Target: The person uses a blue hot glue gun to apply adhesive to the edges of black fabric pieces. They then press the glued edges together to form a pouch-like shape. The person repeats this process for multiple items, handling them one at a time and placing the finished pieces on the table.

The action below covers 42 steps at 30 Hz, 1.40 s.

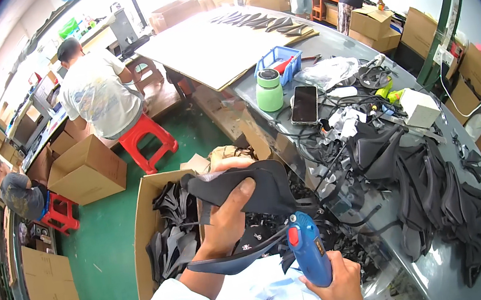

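My left hand (228,218) grips a black curved padded piece (263,186), thumb on its near face, above an open carton (145,253) of similar black pieces. In my right hand (343,285) is a blue handheld power tool (312,256) with a red button. The tool's head is close to the lower right edge of the piece; whether they touch, I cannot tell. A long dark strip (237,264) runs across my left forearm toward the tool. Black scraps lie below and between my hands.
On the grey table (414,273) at right lie a heap of black shaped pieces (433,185), a phone (305,105), a green jar (270,91), a blue basket (295,58) and a white box (420,107). Two people sit on red stools (145,141) at left; two stand at the back.
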Available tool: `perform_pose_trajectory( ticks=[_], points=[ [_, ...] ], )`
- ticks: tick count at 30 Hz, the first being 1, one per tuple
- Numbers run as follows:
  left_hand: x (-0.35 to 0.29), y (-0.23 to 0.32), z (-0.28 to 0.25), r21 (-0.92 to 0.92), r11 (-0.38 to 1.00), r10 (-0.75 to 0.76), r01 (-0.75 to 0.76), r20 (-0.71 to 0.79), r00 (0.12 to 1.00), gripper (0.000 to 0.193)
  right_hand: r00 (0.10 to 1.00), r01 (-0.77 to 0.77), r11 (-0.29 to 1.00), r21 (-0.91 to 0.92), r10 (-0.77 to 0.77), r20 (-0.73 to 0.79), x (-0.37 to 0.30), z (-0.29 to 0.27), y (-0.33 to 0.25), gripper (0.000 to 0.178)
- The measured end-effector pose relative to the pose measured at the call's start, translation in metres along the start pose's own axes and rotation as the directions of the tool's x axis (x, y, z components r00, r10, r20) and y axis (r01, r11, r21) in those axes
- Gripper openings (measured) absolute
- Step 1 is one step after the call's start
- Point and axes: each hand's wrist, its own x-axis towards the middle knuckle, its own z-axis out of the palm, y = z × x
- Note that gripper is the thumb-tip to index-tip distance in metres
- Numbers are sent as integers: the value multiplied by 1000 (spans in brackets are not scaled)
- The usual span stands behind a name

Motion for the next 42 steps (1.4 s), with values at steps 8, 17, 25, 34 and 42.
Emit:
perform_pose_trajectory(
  ticks=[8,17,25,34,42],
  points=[
    [-20,-19,6,-112,994,9,-9,0,1000,31,999,-34,985,168,35,-2,4,1,-9,50],
    [-29,-24,15,-28,998,51,-51,-1,999,32,1000,12,979,206,-6,-26,11,-1,-14,53],
    [-30,-15,17,-20,992,-122,123,32,992,30,998,-33,987,160,41,-47,8,0,-12,51],
    [-20,4,11,270,934,-273,233,123,954,29,991,55,991,-120,-69,-114,4,-1,-7,47],
    [-11,6,5,580,801,-393,150,321,862,32,992,79,996,-44,-83,-98,3,-4,-8,48]
  ],
)
